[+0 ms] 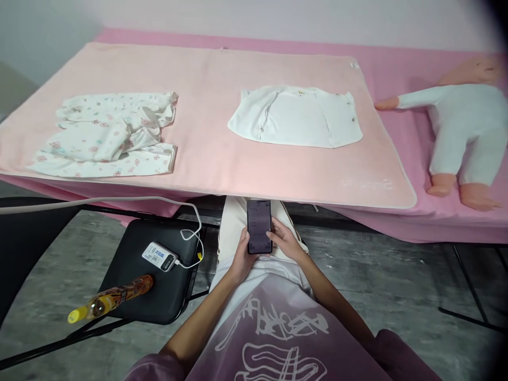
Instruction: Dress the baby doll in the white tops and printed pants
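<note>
A dark phone [259, 227] rests upright in my lap, its dim screen facing me. My left hand [241, 258] is wrapped round its lower left side. On the other side, my right hand [284, 239] grips the right edge, with the thumb over the screen. Beyond the phone, a white baby top [297, 117] lies spread on a pale pink mat [206, 153]. Patterned baby clothes [107, 135] lie loosely folded on the mat's left part.
A doll [468, 127] in white clothes lies on the pink tablecloth [400, 95] at the right. Left of my legs, a black stool [166, 296] bears a white power bank [160, 257] with a cable [135, 199] and a yellow-capped bottle [119, 296].
</note>
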A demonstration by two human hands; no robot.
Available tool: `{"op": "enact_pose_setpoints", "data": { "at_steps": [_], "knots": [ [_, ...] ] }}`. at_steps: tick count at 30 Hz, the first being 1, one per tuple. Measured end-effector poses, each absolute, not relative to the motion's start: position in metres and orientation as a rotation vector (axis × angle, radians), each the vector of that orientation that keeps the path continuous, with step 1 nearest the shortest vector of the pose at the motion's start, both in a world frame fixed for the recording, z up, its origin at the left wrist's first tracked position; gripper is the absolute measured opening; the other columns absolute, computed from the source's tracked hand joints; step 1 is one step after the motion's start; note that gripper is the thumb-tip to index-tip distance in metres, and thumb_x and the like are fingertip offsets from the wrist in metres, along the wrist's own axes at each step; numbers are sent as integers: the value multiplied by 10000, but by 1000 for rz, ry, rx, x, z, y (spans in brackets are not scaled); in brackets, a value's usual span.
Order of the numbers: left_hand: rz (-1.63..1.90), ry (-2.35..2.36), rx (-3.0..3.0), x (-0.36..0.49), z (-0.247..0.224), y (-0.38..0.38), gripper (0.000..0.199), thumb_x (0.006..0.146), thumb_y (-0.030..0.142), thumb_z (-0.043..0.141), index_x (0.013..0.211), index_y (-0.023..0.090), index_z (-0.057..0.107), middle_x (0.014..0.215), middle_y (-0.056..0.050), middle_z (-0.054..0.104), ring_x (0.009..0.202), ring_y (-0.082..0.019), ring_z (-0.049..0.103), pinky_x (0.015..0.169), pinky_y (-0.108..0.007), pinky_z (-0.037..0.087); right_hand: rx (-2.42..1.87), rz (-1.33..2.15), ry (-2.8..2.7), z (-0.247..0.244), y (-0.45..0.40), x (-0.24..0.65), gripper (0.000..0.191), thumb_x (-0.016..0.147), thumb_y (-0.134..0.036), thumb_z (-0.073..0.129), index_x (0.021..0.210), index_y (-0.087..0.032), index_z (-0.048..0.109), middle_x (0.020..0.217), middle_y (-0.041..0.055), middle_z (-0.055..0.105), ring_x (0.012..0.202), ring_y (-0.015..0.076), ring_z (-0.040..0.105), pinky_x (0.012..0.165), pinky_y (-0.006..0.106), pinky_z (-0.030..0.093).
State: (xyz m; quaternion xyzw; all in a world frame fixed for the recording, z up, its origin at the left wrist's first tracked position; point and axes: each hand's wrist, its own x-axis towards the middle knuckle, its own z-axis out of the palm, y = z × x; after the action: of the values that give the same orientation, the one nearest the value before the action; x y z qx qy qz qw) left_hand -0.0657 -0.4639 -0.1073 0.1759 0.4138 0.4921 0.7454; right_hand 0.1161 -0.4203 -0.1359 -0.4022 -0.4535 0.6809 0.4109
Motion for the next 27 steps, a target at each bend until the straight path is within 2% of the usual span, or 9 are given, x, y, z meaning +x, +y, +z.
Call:
{"op": "enact_pose_setpoints", "data": {
  "at_steps": [5,12,17,22,27],
  "knots": [
    [1072,864,400,-67,-106,-463,488,1064,555,688,1463,292,588,1430,-85,693,1155,-266,748,913,-406,662,-1065,1716,-1074,-133,-420,118,654,966,-631,769,1532,-310,697,1608,67,644,1531,302,556,1357,487,344],
    [1068,857,404,-69,-110,-461,538,1065,577,680,1494,275,564,1409,-112,714,1145,-288,772,917,-424,660,-1090,1737,-1041,-134,-417,117,689,957,-627,762,1550,-289,672,1666,69,590,1594,301,480,1388,490,263],
    [1070,882,417,-71,-113,-457,531,1065,588,673,1480,274,570,1429,-115,697,1186,-292,746,937,-436,660,-1073,1749,-1035,-132,-412,112,663,936,-622,773,1513,-306,686,1594,74,645,1528,311,539,1344,497,344],
    [1094,910,389,-70,-115,-452,510,1055,573,690,1450,269,584,1415,-99,686,1219,-284,706,927,-414,667,-979,1810,-1059,-136,-409,106,718,927,-535,800,1583,-326,594,1567,77,650,1456,290,594,1255,460,466],
    [1099,902,392,-69,-122,-452,464,1056,555,699,1411,267,624,1423,-91,676,1229,-279,686,919,-392,667,-871,1865,-1056,-146,-411,109,796,918,-455,828,1642,-339,516,1596,64,625,1477,271,582,1269,438,460]
  ]
}}
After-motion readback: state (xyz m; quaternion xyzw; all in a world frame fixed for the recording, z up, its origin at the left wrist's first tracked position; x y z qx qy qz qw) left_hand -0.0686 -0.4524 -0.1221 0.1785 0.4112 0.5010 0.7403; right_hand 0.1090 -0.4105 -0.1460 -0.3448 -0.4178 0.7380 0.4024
